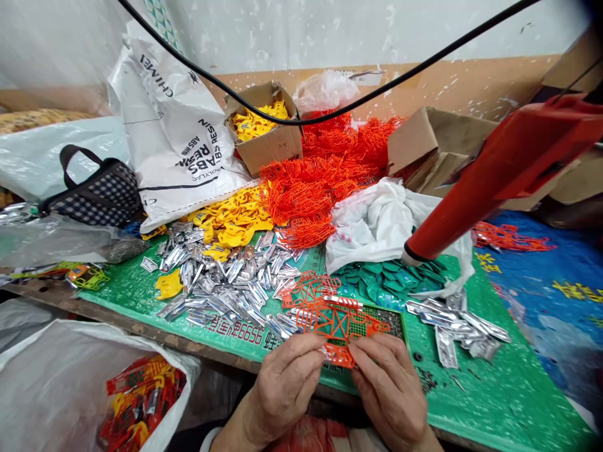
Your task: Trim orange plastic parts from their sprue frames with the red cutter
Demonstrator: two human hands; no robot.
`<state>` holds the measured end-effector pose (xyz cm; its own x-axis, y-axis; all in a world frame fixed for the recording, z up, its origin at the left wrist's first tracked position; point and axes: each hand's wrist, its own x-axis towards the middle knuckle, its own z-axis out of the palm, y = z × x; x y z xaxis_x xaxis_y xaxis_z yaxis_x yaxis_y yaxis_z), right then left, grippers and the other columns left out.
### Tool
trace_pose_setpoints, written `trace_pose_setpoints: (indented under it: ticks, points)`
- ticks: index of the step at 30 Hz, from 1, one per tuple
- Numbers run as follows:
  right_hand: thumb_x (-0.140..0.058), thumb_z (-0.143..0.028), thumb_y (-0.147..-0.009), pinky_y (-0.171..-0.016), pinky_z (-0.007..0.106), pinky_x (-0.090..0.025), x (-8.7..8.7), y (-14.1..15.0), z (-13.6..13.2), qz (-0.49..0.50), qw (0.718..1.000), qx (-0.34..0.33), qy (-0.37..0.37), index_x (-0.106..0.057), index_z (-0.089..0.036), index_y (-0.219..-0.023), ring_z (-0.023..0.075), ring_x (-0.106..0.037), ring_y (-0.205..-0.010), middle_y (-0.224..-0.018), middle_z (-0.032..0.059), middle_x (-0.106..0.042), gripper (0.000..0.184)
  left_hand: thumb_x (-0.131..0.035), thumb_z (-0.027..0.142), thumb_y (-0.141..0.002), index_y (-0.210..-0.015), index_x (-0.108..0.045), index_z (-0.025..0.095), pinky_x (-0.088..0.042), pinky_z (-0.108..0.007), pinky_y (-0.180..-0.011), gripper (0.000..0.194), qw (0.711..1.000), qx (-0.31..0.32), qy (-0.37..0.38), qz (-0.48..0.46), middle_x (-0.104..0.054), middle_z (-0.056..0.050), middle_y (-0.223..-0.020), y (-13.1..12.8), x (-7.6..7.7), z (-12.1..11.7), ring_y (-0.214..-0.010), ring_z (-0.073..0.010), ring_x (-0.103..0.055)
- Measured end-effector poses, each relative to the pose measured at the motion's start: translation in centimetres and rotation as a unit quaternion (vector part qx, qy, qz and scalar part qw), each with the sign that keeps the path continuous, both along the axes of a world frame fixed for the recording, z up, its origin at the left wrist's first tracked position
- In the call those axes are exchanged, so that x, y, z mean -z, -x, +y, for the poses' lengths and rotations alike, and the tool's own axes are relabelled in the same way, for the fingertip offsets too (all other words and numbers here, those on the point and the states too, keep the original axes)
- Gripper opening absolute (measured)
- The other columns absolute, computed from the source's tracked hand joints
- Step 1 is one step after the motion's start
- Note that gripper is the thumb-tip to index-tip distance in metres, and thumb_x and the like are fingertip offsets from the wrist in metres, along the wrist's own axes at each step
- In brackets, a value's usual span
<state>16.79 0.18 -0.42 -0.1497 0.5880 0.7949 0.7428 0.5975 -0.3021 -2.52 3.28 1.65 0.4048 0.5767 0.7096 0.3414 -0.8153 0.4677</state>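
Observation:
My left hand [285, 383] and my right hand [389, 386] meet at the table's near edge. Both pinch the near end of an orange plastic lattice frame [342, 326], which holds a small silver packet. The frame lies over a dark perforated plate [384, 320] on the green mat [494, 395]. A second orange frame [308, 287] rests just beyond it. Several silver foil packets [226, 285] spread to the left, and a smaller heap of foil packets [459, 329] sits to the right.
Behind lie heaps of orange frames [325, 176], yellow plastic pieces [233, 220], green pieces [391, 279] in a white bag, cardboard boxes [266, 135], and a checked handbag [97, 188]. A red tool [499, 169] hangs at right. A white sack [139, 392] of finished pieces stands lower left.

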Motion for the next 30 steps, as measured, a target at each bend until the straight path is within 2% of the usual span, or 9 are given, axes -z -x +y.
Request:
trace_pose_setpoints:
  ticks: [4, 18, 25, 30]
  points:
    - [-0.056, -0.004, -0.089, -0.078, 0.035, -0.051, 0.0, 0.0, 0.0, 0.004, 1.000, -0.012, 0.009, -0.067, -0.013, -0.099, 0.0199, -0.059, -0.088, -0.089, 0.0095, -0.073, 0.017, -0.051, -0.001, -0.089, -0.103, -0.062, 0.013, -0.058, -0.020, -0.085, 0.022, 1.000, 0.009, 0.020, -0.003, -0.072, -0.010, -0.096, 0.1, 0.0, 0.0, -0.092, -0.0136, -0.070]
    - [-0.060, 0.001, -0.086, -0.077, 0.038, -0.046, -0.3, -0.4, 0.3, -0.004, 0.999, -0.047, 0.013, -0.067, -0.010, -0.099, 0.0211, -0.056, -0.087, -0.090, 0.0117, -0.074, 0.019, -0.053, -0.002, -0.088, -0.101, -0.063, 0.013, -0.058, -0.023, -0.080, 0.023, 0.999, 0.024, 0.021, 0.002, -0.074, -0.010, -0.093, 0.2, -0.3, 0.1, -0.086, -0.0149, -0.070]
    - [-0.060, 0.000, -0.086, -0.076, 0.037, -0.045, -0.1, -0.6, 0.3, -0.009, 0.996, -0.070, 0.055, -0.066, -0.013, -0.103, 0.0216, -0.055, -0.087, -0.091, 0.0092, -0.075, 0.022, -0.053, -0.002, -0.086, -0.097, -0.062, 0.017, -0.058, -0.023, -0.071, 0.023, 0.999, -0.012, 0.025, 0.022, -0.074, -0.006, -0.085, 0.0, -0.9, 0.0, -0.077, -0.0145, -0.070]
    - [-0.061, -0.004, -0.087, -0.076, 0.036, -0.041, -0.7, -0.8, 0.3, 0.018, 0.989, -0.091, 0.113, -0.062, -0.017, -0.099, 0.0187, -0.056, -0.082, -0.090, 0.0053, -0.073, 0.017, -0.050, 0.004, -0.090, -0.114, -0.060, 0.015, -0.059, -0.027, -0.075, 0.029, 0.994, -0.044, 0.024, 0.096, -0.076, -0.007, -0.090, -0.2, -2.4, 0.0, -0.078, -0.0176, -0.071]
